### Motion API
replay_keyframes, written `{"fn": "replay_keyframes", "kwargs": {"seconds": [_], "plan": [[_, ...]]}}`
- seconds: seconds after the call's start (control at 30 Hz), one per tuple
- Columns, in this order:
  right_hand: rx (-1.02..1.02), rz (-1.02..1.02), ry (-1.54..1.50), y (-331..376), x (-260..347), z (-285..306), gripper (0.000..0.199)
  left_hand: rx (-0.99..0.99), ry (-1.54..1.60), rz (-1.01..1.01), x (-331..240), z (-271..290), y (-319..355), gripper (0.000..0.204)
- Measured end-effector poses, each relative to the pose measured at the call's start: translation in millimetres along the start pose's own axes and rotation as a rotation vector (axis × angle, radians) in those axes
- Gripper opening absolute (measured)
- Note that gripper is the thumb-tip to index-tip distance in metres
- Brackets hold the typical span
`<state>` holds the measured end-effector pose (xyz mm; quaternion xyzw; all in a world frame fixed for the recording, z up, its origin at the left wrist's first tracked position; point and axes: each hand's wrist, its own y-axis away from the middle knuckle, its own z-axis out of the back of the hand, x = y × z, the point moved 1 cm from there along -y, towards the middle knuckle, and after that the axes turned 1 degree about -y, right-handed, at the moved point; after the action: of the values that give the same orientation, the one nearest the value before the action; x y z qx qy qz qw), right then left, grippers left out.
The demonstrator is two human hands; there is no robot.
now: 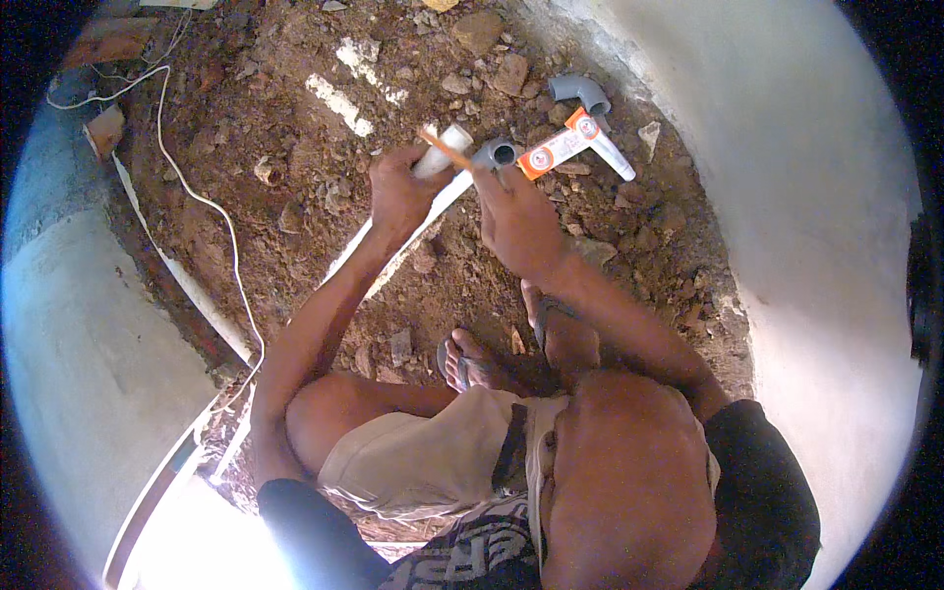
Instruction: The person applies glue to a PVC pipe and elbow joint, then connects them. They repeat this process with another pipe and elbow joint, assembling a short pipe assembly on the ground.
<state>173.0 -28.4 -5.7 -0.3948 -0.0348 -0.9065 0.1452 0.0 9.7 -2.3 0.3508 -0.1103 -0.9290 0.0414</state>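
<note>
While the person squats on stony red earth, both hands work at a white pipe.

The left hand (398, 197) has its fingers wrapped around the end of the white pipe (433, 182), which slants down toward the feet. The right hand (516, 221) pinches a thin orange stick (444, 149) and a grey fitting (495, 153) beside the pipe's end. An orange-and-white glue tube (575, 146) and a grey elbow (580, 93) lie on the dirt just beyond.

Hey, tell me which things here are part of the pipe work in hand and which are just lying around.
In use:
- white plastic pipe in the left hand
- thin orange stick
- grey pipe fitting and white-and-orange glue tube in the right hand

Lying about:
- grey elbow fitting
- white cable
- loose stones
</note>
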Motion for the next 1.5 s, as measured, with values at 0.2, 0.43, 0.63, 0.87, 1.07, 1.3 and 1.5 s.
{"fn": "replay_keyframes", "kwargs": {"seconds": [0.2, 0.43, 0.63, 0.87, 1.07, 1.3, 1.5], "plan": [[-0.221, -0.075, -0.188, -63, -21, 34, 0.017, 0.038, 0.06, -0.049, -7, 1, -10, 0.04], [-0.116, -0.286, -0.077, -3, -78, 62, 0.016, 0.278, 0.435, 0.106, -27, 11, -11, 0.048], [-0.035, -0.242, 0.104, 39, -109, 69, 0.015, 0.392, 0.403, 0.206, -25, 12, -16, 0.046], [-0.061, -0.12, 0.297, 76, -148, 58, 0.029, 0.488, 0.482, 0.267, -14, 12, -25, 0.043], [0.008, -0.107, 0.317, 83, -150, 61, 0.047, 0.661, 0.528, 0.548, -15, 21, -34, 0.047], [0.047, -0.122, 0.31, 84, -147, 69, 0.048, 0.507, 0.458, 0.459, -13, 0, -22, 0.056], [0.051, -0.054, 0.304, 79, -150, 72, 0.044, 0.41, 0.244, 0.379, -4, -21, -18, 0.06]]}}
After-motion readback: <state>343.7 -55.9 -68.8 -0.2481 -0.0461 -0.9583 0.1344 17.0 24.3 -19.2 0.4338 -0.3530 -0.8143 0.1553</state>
